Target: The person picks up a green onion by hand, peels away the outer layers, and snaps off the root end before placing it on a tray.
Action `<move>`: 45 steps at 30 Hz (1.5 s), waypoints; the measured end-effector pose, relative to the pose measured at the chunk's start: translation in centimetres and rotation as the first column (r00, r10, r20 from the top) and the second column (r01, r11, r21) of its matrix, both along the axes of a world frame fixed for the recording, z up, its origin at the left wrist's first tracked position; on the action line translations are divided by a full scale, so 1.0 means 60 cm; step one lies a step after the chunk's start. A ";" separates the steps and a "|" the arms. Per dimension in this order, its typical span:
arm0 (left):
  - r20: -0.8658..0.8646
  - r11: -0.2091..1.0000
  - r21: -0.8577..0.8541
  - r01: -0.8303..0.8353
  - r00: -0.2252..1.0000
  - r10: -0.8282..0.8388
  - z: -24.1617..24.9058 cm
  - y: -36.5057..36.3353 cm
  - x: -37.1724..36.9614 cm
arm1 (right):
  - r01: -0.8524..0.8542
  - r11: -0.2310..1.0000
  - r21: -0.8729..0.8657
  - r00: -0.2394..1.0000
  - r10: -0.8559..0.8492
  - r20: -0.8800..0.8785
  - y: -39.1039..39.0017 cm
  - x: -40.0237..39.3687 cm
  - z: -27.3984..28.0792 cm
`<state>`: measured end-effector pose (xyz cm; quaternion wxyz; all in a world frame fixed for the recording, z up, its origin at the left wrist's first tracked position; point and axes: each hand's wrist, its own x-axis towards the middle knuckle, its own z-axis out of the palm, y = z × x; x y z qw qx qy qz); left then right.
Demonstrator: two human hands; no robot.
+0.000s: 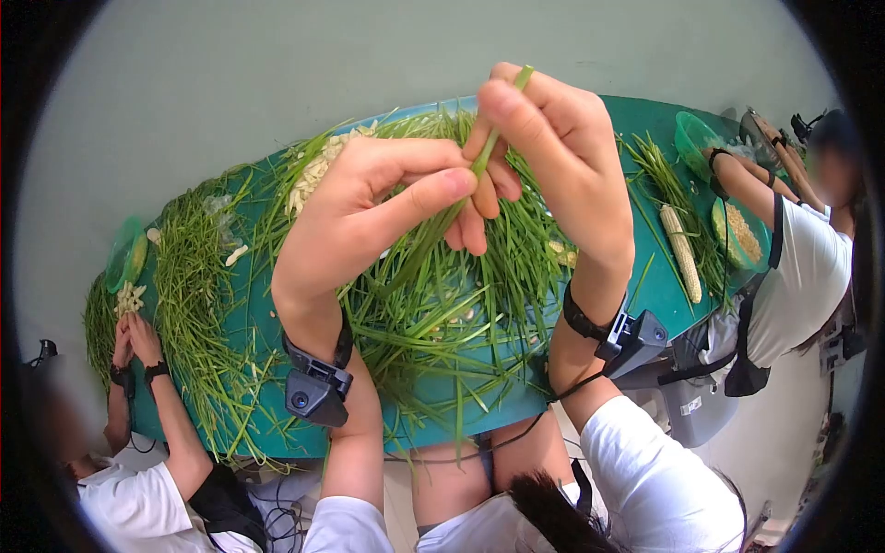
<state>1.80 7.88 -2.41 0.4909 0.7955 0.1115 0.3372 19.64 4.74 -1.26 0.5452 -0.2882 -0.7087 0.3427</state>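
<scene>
Above the table, both my hands hold one green chive stalk (486,155) between them. My left hand (355,207) pinches its lower part between thumb and forefinger, and the leaves trail down from there. Higher up, my right hand (572,152) has its thumb and fingers closed on the stalk, whose cut end sticks out at the top. Beneath my hands a thick heap of long green chives (442,318) spreads over the table. A pile of whitish pieces (312,180) lies behind my left hand, partly hidden.
The green table (595,318) carries more chives (198,286) on the left. To the right lie a corn cob (680,253) and a green basket (693,138), near a bowl of kernels (737,235). A person (797,267) sits at right, another (147,488) at left.
</scene>
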 end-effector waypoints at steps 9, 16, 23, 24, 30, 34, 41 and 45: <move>0.055 0.997 -0.075 0.014 0.998 -0.009 -0.003 0.003 -0.003 | -0.041 0.998 0.048 0.999 0.040 0.029 0.004 0.002 -0.012; 0.059 0.994 -0.104 -0.018 0.998 0.024 -0.002 0.001 -0.005 | 0.247 0.916 0.317 0.932 -0.134 -0.338 0.017 0.026 -0.011; 0.142 0.977 -0.116 -0.178 0.971 0.194 -0.003 0.007 0.000 | -0.023 0.999 0.042 1.000 0.023 -0.017 0.018 -0.019 -0.022; 0.142 0.976 -0.118 -0.180 0.970 0.196 -0.003 0.007 -0.004 | 0.022 0.997 0.079 1.000 -0.022 0.009 0.023 -0.019 -0.022; -0.046 0.976 -0.141 -0.168 0.986 0.163 -0.006 0.014 -0.027 | 0.573 0.781 0.251 0.711 -0.321 -0.625 0.030 0.039 -0.016; -0.089 0.970 -0.107 -0.217 0.974 0.208 -0.022 0.043 -0.060 | 0.837 0.523 0.162 0.374 -0.328 -0.867 0.001 0.107 -0.011; -0.167 0.867 -0.089 -0.490 0.866 0.472 -0.051 0.085 -0.105 | 0.978 0.186 0.089 0.131 -0.226 -0.965 -0.080 0.102 0.025; -0.215 0.882 -0.026 -0.470 0.864 0.454 -0.046 0.079 -0.102 | 0.552 0.539 0.636 0.732 0.051 -0.679 -0.183 0.224 -0.021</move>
